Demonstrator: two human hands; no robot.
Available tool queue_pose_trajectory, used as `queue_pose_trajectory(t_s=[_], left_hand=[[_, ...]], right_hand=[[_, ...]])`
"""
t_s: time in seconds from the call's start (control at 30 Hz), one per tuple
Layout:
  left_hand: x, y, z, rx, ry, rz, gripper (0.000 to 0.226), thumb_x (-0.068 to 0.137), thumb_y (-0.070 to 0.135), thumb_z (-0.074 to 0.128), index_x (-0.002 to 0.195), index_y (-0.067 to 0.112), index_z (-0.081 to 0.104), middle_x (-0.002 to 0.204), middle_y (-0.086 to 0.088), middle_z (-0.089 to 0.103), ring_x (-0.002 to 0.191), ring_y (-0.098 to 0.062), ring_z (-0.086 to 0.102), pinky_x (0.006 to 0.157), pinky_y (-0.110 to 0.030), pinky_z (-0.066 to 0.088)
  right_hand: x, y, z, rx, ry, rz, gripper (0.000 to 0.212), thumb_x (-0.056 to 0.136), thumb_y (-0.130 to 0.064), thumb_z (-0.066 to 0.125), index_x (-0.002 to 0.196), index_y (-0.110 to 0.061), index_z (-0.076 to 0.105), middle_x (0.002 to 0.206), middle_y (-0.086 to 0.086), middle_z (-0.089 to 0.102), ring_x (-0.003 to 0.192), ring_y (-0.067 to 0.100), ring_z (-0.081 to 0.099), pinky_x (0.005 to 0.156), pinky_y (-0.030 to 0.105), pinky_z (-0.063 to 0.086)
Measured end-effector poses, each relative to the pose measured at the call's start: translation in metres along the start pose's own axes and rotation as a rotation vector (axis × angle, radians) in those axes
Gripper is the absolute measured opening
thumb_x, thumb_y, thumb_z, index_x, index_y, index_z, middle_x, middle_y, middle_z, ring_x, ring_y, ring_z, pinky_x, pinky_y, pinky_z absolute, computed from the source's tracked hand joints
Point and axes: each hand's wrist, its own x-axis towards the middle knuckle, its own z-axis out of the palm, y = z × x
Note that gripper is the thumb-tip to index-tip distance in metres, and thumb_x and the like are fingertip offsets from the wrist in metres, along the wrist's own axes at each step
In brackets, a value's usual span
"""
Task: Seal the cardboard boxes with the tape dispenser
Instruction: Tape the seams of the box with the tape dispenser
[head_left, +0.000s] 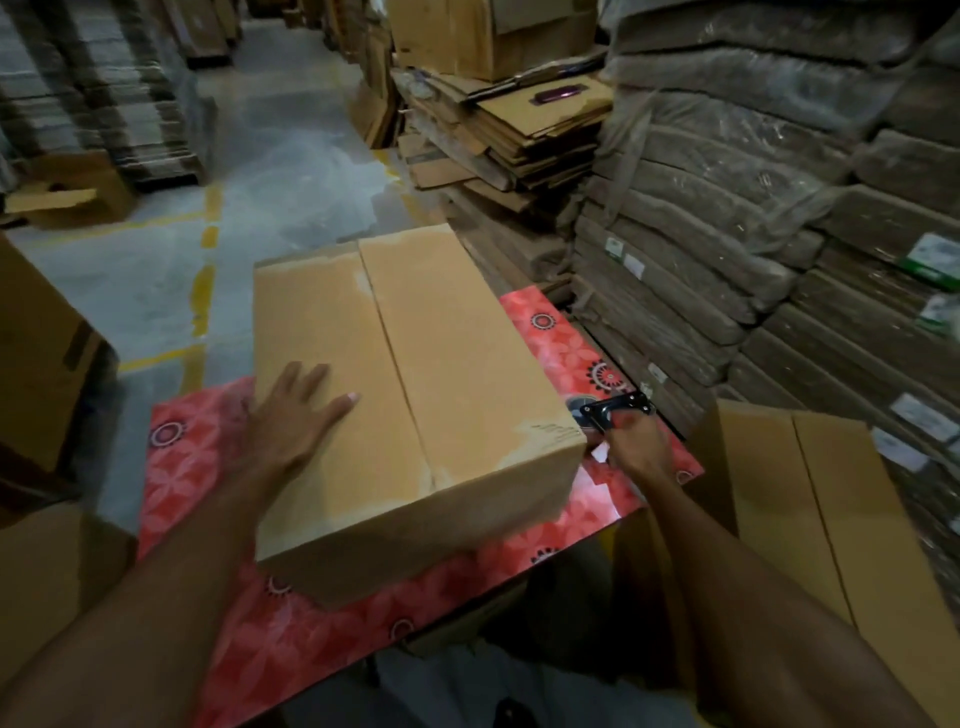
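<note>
Box (410, 395) is sitting on the table (197, 447) square in front of me, closed flaps up. Its centre seam is running away from me, slightly leaning to the left at the far end, and that is the long axis the tape has to follow. No tape is showing along it that I can make out.

I am pressing my left hand (293, 410) flat on the left flap, fingers spread wide, holding nothing, only pinning the lid down. My right hand (636, 449) is wrapped round the handle of the tape dispenser (615, 408), low down just beside the box's right near corner, close to the table top. So the dispenser is lying to the right of the seam and below the lid; the right hand is the nearer one to it and the one that has to lift up and cross left to reach the seam's near end.

Materials: plain brown corrugated card, matt, scuffed paler along the edges and corners, a faint print near the right corner. Table covering is glossy red with flower and wheel patterns, catching light. Dispenser is black metal, angular; the roll itself is mostly hidden. Another closed box (810, 509) is standing to my right, stacks of flattened cardboard (524, 130) beyond.
</note>
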Motion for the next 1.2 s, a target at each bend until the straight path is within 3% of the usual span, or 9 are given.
queue_pose_trajectory(t_s=[0.2, 0.43, 0.63, 0.7, 0.77, 0.87, 1.03, 1.13, 1.2], left_hand=[[0.015, -0.010, 0.000, 0.021, -0.029, -0.010, 0.103, 0.066, 0.100, 0.023, 0.155, 0.048, 0.013, 0.168, 0.005, 0.002, 0.153, -0.027, 0.013, 0.118, -0.060, 0.018], [0.015, -0.010, 0.002, 0.031, -0.035, -0.047, 0.100, 0.067, 0.100, 0.023, 0.154, 0.053, 0.010, 0.168, 0.009, 0.000, 0.152, -0.033, 0.015, 0.114, -0.066, 0.020], [0.013, -0.005, -0.005, 0.050, -0.073, -0.066, 0.105, 0.064, 0.101, 0.026, 0.155, 0.050, 0.013, 0.168, 0.007, 0.002, 0.151, -0.033, 0.019, 0.114, -0.063, 0.023], [0.014, -0.003, -0.006, 0.052, -0.106, -0.077, 0.106, 0.065, 0.101, 0.027, 0.156, 0.048, 0.013, 0.168, 0.005, 0.000, 0.152, -0.031, 0.015, 0.116, -0.061, 0.023], [0.008, 0.008, -0.003, -0.040, -0.120, -0.119, 0.102, 0.071, 0.094, 0.040, 0.157, 0.043, 0.017, 0.168, 0.002, 0.004, 0.153, -0.029, 0.012, 0.119, -0.058, 0.020], [-0.017, 0.040, 0.007, -0.248, -0.091, -0.167, 0.097, 0.077, 0.081, 0.053, 0.156, 0.035, 0.022, 0.167, 0.000, 0.010, 0.153, -0.029, 0.010, 0.121, -0.053, 0.016], [-0.070, 0.118, 0.029, -0.113, -0.147, -0.157, 0.095, 0.090, 0.073, 0.044, 0.161, 0.024, 0.006, 0.168, -0.006, -0.006, 0.155, -0.023, -0.004, 0.121, -0.043, 0.016], [-0.080, 0.140, 0.017, 0.107, -0.221, -0.105, 0.085, 0.089, 0.075, 0.040, 0.158, 0.032, 0.016, 0.164, -0.004, 0.012, 0.149, -0.030, 0.025, 0.112, -0.044, 0.033], [-0.065, 0.140, -0.004, 0.161, -0.174, -0.086, 0.062, 0.090, 0.070, 0.042, 0.142, 0.036, 0.046, 0.148, -0.005, 0.040, 0.130, -0.032, 0.051, 0.100, -0.043, 0.044]], right_hand=[[0.048, 0.110, 0.034, -0.197, -0.055, 0.122, 0.058, 0.084, -0.046, 0.071, 0.121, -0.005, 0.054, 0.108, 0.015, 0.067, 0.094, 0.030, 0.067, 0.080, 0.043, 0.056], [0.062, 0.088, 0.048, -0.473, -0.092, 0.190, 0.031, 0.098, -0.027, 0.060, 0.114, -0.001, 0.063, 0.108, 0.014, 0.067, 0.101, 0.027, 0.066, 0.070, 0.030, 0.044], [0.089, 0.061, 0.036, -0.098, -0.156, 0.309, 0.031, 0.082, -0.036, 0.070, 0.098, -0.010, 0.069, 0.098, 0.008, 0.066, 0.091, 0.026, 0.063, 0.081, 0.035, 0.052], [0.100, 0.034, 0.020, 0.041, -0.131, 0.265, 0.032, 0.079, -0.043, 0.064, 0.094, -0.015, 0.071, 0.094, 0.008, 0.068, 0.089, 0.028, 0.066, 0.077, 0.036, 0.053], [0.101, -0.008, -0.003, 0.293, -0.094, 0.231, 0.027, 0.082, -0.034, 0.055, 0.075, -0.010, 0.065, 0.073, 0.013, 0.065, 0.061, 0.024, 0.064, 0.058, 0.033, 0.053], [0.093, -0.078, -0.039, 0.647, -0.232, 0.115, 0.020, 0.072, 0.002, 0.039, 0.057, -0.012, 0.042, 0.053, 0.008, 0.038, 0.035, 0.015, 0.036, 0.041, 0.021, 0.029], [0.060, -0.161, -0.064, 0.745, -0.540, -0.088, 0.010, 0.078, -0.007, 0.044, 0.070, -0.013, 0.044, 0.057, 0.002, 0.041, 0.046, 0.014, 0.032, 0.044, 0.025, 0.028], [0.043, -0.185, -0.045, 0.634, -0.611, -0.194, 0.013, 0.088, -0.011, 0.053, 0.075, -0.010, 0.055, 0.064, 0.006, 0.048, 0.048, 0.016, 0.040, 0.044, 0.026, 0.033], [0.029, -0.195, -0.028, 0.590, -0.639, -0.238, 0.012, 0.085, -0.014, 0.061, 0.074, -0.009, 0.062, 0.064, 0.009, 0.053, 0.048, 0.018, 0.044, 0.046, 0.027, 0.036]])
